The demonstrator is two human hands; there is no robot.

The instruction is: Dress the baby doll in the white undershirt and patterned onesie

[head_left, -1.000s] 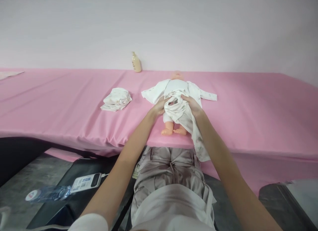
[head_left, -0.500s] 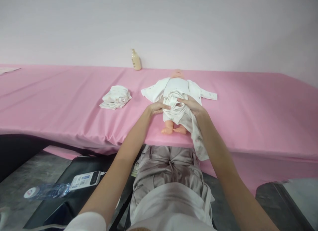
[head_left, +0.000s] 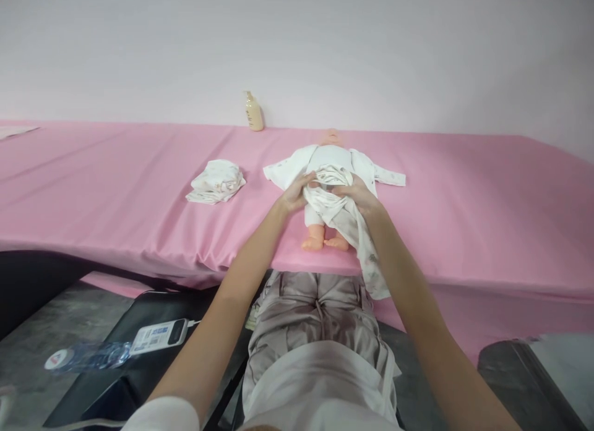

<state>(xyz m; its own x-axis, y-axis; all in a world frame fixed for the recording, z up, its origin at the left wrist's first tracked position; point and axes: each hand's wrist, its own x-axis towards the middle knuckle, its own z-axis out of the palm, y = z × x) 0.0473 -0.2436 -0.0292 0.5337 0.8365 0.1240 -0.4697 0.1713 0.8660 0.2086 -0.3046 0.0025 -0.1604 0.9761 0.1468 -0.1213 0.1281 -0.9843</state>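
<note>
A baby doll (head_left: pixel 320 236) lies on its back on the pink-covered table (head_left: pixel 116 190), feet toward me, on an opened white jacket (head_left: pixel 285 170). A bunched white printed garment (head_left: pixel 331 199) covers its belly and legs, one end hanging over the table edge. My left hand (head_left: pixel 293 196) grips the garment's left side at the doll's waist. On the other side my right hand (head_left: pixel 359 195) is closed on the same bunched cloth. The doll's head is mostly hidden behind its body.
A folded white cloth (head_left: pixel 216 181) lies left of the doll. A cream pump bottle (head_left: pixel 253 112) stands at the back by the wall. Below the table, a black seat holds a water bottle (head_left: pixel 88 355) and a phone-like device (head_left: pixel 158 336).
Both hands have pushed the bunched garment a little farther up the doll's body toward its waist. The doll and other objects have stayed put.
</note>
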